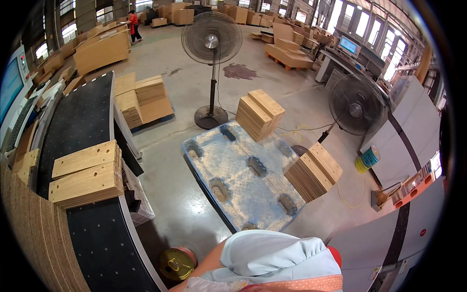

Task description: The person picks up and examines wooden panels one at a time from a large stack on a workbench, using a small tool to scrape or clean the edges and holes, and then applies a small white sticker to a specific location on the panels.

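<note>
Neither of my hands shows. Pale blue cloth of my clothing fills the lower middle, with a strip of bare arm beside it; the hand on that arm is hidden. Just beyond lies a blue plastic pallet, worn and dusty. On its far right corner stands a stack of wooden boards, and a second board stack sits at its right edge. To the left, several drilled boards are piled on a black-topped machine table.
Two pedestal fans, one beyond the pallet and one to its right, have cords on the floor. A metal tin stands near me. Grey cabinets line the right. More boards lie beyond the table; a person stands far off.
</note>
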`<state>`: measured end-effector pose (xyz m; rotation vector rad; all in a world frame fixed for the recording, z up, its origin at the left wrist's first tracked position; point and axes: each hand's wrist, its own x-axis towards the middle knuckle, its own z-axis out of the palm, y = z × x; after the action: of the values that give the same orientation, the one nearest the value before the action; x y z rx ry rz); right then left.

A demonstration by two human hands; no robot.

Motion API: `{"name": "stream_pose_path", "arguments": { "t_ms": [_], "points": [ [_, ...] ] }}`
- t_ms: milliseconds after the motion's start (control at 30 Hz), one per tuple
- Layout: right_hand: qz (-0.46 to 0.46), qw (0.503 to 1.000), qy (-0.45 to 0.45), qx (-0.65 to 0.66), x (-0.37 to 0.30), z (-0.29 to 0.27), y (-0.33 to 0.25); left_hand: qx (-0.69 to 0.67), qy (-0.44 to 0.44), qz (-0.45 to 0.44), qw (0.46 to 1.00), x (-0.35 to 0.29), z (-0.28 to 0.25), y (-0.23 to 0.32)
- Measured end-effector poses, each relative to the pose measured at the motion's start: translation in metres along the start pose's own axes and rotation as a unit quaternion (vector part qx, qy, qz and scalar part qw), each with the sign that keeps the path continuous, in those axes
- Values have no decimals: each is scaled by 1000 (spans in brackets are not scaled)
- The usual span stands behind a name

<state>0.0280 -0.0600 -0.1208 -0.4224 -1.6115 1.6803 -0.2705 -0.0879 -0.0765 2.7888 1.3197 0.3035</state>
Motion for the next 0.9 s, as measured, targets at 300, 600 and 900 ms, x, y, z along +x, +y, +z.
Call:
{"name": "stream_pose_path", "arguments": {
  "t_ms": [300,600,900],
  "points": [
    [20,1000,13,0,-2,-8,-7,-6,-3,-4,1000,8,3,-1],
    [20,999,29,-12,-1,-1,-13,-6,-1,-10,1000,11,-1,3],
    [154,977,151,0,-25,-8,-61,-45,-19,-206,977,-60,-7,4]
  ]
}}
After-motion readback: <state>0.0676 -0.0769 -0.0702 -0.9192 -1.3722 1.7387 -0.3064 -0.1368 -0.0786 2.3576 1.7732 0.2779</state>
